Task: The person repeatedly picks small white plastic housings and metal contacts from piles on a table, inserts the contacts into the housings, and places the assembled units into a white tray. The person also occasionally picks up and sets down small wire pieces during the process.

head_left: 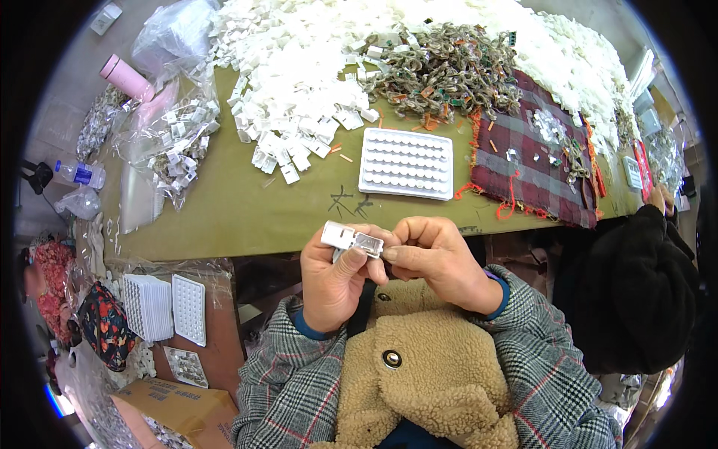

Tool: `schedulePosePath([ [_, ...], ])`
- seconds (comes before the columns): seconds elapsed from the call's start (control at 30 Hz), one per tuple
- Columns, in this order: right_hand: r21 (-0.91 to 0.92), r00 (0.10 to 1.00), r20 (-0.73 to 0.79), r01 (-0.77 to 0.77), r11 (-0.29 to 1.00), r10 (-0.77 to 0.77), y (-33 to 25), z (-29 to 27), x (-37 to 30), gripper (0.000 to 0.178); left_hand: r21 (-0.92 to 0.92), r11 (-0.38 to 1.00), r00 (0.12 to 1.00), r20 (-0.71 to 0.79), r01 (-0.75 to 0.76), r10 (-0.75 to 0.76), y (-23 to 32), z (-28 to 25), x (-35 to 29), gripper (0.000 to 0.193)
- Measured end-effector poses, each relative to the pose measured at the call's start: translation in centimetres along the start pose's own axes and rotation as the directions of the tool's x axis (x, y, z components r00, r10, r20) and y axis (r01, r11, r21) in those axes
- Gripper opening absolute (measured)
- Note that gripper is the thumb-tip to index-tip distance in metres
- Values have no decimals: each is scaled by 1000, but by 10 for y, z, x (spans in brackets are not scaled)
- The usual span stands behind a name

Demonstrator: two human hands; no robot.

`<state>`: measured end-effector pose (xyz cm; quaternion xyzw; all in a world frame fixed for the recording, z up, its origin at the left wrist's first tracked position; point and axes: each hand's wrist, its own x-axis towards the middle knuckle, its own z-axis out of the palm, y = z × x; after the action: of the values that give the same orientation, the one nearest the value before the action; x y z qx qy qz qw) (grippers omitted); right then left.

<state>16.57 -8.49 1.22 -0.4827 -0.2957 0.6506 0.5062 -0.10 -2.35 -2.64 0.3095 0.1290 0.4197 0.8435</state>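
Note:
My left hand (pixel 326 280) grips a small white plastic casing (pixel 338 235) between thumb and fingers, over the table's near edge. Its right half is an open hollow with a greyish, shiny inside. At that right end, the thumb and forefinger of my right hand (pixel 441 258) are pinched together against the casing; whether a tiny part sits between them cannot be made out. Just beyond my hands lies a white tray (pixel 406 193) with rows of round white pieces. Many similar white casings (pixel 288 112) are heaped behind it on the left.
A tangle of cables with small boards (pixel 449 71) lies at the back, beside a plaid cloth (pixel 516 142). Left are a bag of parts (pixel 179 123), a pink bottle (pixel 127 77), stacked trays (pixel 146 307) and a cardboard box (pixel 176 404). A person in black (pixel 628 292) sits right.

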Motion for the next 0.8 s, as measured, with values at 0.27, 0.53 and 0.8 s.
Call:
schedulePosePath([
  [0.27,-699,701,169,580,418,-692,3,1,3,17,110,989,981,-174,102,-82,-6,-6,0,21],
  [0.53,-737,660,180,582,344,-729,13,0,17,21,293,942,963,-253,162,-87,-9,-2,3,10],
  [0.8,-915,632,-144,208,347,-761,-7,-72,28,18,146,976,973,-190,160,-131,-5,-19,19,24],
])
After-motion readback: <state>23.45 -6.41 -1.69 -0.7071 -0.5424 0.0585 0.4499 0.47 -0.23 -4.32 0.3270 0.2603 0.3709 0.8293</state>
